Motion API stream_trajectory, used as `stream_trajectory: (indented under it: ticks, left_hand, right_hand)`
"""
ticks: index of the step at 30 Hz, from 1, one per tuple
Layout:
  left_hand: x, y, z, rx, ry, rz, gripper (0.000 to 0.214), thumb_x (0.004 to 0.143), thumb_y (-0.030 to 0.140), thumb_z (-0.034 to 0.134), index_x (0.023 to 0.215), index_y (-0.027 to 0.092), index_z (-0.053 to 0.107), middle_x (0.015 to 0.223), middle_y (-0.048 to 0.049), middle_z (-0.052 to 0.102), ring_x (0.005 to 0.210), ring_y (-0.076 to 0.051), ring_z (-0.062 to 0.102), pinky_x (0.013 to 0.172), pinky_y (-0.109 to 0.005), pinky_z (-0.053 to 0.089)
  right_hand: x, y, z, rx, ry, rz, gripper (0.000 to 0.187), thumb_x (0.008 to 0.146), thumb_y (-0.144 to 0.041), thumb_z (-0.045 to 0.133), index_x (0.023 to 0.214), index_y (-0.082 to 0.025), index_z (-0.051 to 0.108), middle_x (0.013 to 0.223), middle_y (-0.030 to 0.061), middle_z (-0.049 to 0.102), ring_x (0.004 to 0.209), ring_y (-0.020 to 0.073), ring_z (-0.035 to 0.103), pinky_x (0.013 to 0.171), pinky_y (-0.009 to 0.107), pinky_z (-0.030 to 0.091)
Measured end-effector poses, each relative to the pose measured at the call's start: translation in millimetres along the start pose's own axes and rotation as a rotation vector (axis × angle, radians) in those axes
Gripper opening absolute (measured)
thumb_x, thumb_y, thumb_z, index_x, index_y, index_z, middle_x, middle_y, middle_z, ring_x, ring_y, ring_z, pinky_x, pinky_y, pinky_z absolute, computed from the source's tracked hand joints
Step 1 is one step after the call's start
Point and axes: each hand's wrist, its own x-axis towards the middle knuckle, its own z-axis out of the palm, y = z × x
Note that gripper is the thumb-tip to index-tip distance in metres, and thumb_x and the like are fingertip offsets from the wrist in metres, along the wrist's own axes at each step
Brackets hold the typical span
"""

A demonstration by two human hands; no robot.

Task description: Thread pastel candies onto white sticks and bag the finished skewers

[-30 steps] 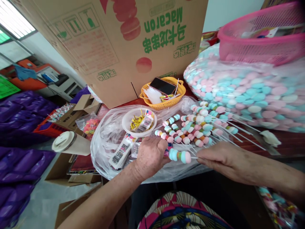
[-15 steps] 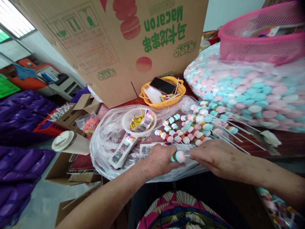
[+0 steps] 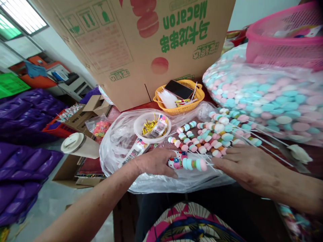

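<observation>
My left hand [image 3: 153,163] is closed around the wrapped end of a candy skewer [image 3: 193,164] with blue, green and pink pieces, lying low over a clear plastic sheet [image 3: 121,141]. My right hand [image 3: 242,164] pinches the skewer's thin white stick just right of the candies. Behind both hands lies a pile of finished candy skewers [image 3: 214,132] with their sticks pointing right. Printed wrappers [image 3: 133,153] lie by my left hand, next to a white bowl [image 3: 152,127] of gold twist ties and wrappers.
A big cardboard box [image 3: 141,47] stands behind. An orange basket [image 3: 183,97] holds a phone. A huge bag of pastel candies [image 3: 264,97] with a pink basket [image 3: 285,43] on top fills the right. A lidded paper cup [image 3: 79,146] lies at the left.
The candies have come further out of my left hand, showing several pieces instead of one. Both hands have shifted slightly right with the view.
</observation>
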Motion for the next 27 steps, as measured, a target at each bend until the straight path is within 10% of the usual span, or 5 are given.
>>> stream_trajectory:
  ticks: [15,27]
  left_hand:
    - [-1,6,6.3,0.025,0.029,-0.045,0.024,0.066,0.032,0.074,0.085,0.020,0.065,0.077,0.0026,0.066,0.070,-0.015,0.060,0.064,-0.024,0.046]
    - [3,17,40.9,0.286,0.548,-0.161,0.043,0.075,0.033,0.067,0.113,0.017,0.055,0.114,-0.0129,0.063,0.104,-0.028,0.059,0.089,-0.045,0.047]
  right_hand:
    - [17,6,-9,-0.189,-0.012,-0.222,0.025,0.076,-0.003,0.047,0.093,-0.014,0.061,0.064,0.0025,0.062,0.063,0.0172,0.052,0.064,0.033,0.031]
    - [8,-11,5,0.019,-0.065,0.301,0.020,0.088,-0.019,0.041,0.072,-0.020,0.053,0.052,-0.0014,0.057,0.046,0.0129,0.050,0.049,0.027,0.019]
